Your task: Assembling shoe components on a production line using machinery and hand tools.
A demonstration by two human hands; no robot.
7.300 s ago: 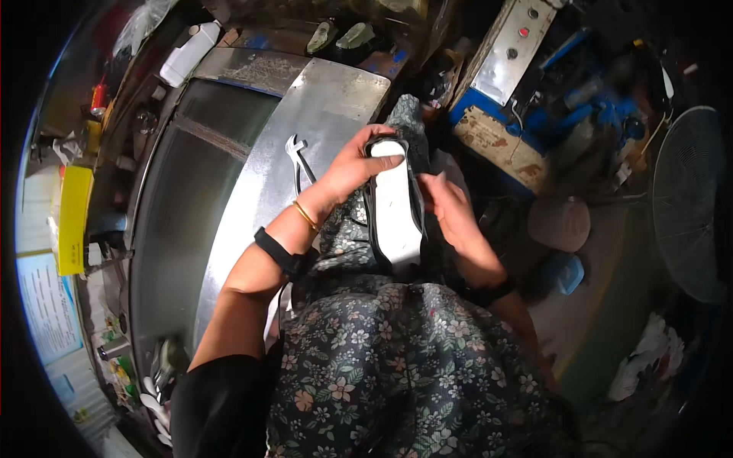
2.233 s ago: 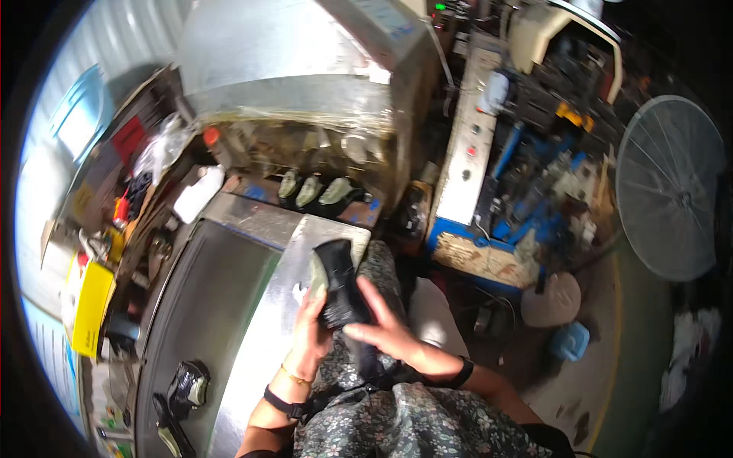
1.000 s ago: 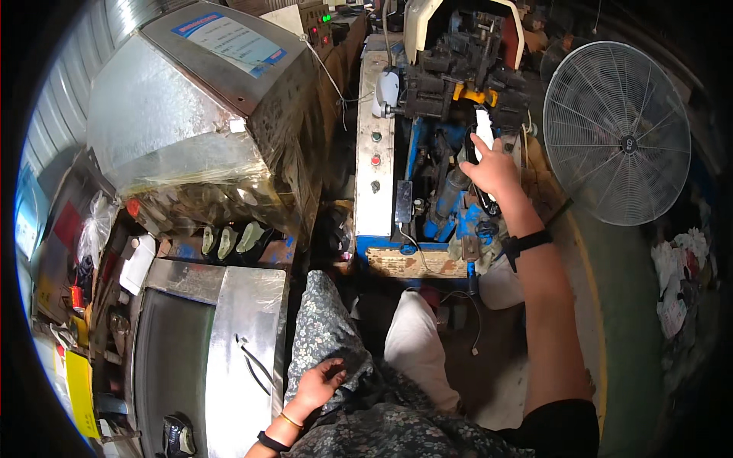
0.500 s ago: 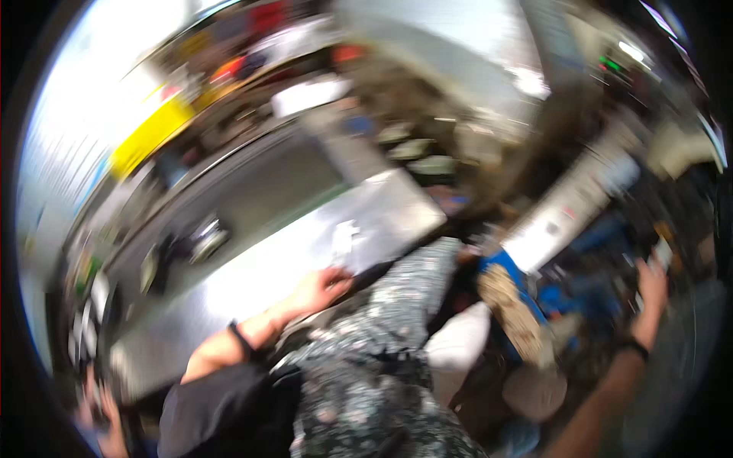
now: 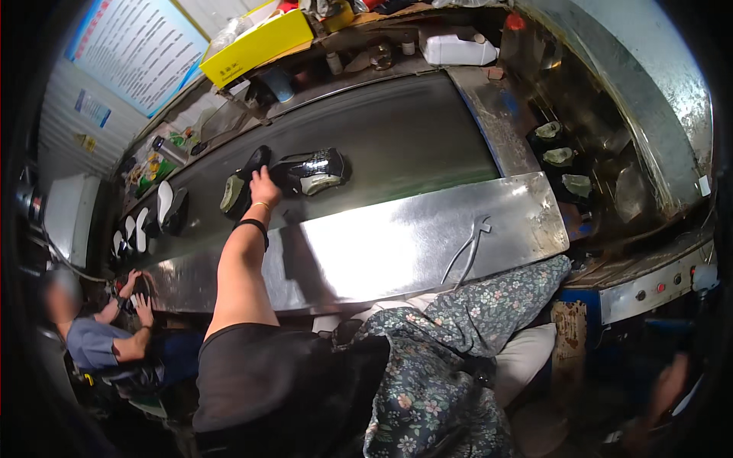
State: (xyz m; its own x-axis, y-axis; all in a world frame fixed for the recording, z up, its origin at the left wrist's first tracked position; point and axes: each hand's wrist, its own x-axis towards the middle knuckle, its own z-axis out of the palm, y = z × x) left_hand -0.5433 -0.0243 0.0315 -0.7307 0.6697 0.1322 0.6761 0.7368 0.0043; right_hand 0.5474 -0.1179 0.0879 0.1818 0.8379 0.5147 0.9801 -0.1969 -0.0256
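Note:
My left hand [image 5: 263,191] reaches over the dark belt, fingers closed at a black shoe [image 5: 257,160] with a pale green block at one end. Right beside it lies another black shoe [image 5: 324,168], glossy, also with a pale green end. A pair of metal pincers [image 5: 467,248] rests on the shiny metal ledge [image 5: 366,248] in front of me. Down at the lower right, my right hand [image 5: 672,382] is dim and smeared, so its fingers do not show.
More shoes with white soles [image 5: 165,202] stand on the belt's left. A co-worker [image 5: 114,336] sits at the left, hands at the ledge. Pale green-ended pieces [image 5: 560,156] lie in the recess at right, above a button panel [image 5: 649,290]. A yellow box [image 5: 256,47] sits behind.
My view has swung left and steadied. My left hand has gone from the metal ledge near the pincers to the shoe on the belt. The right hand stays off at the right.

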